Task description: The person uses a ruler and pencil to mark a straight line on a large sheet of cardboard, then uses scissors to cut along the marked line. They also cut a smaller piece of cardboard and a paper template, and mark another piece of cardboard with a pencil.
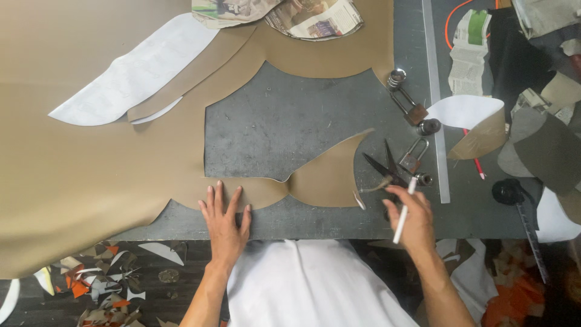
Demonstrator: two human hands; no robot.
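I am gripping a white pencil (403,210) in my right hand (414,219), fingers reaching the scissors (385,171). My left hand (225,219) is pressing flat, open, on the tan sheet (91,175), near edge. Large shapes are already cut out; much sheet is remaining on the left.

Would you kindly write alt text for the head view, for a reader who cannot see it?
A person's left hand lies flat on a tan leather sheet on a grey metal table, while the right hand holds a white marking pencil at the black scissors, near two padlocks.
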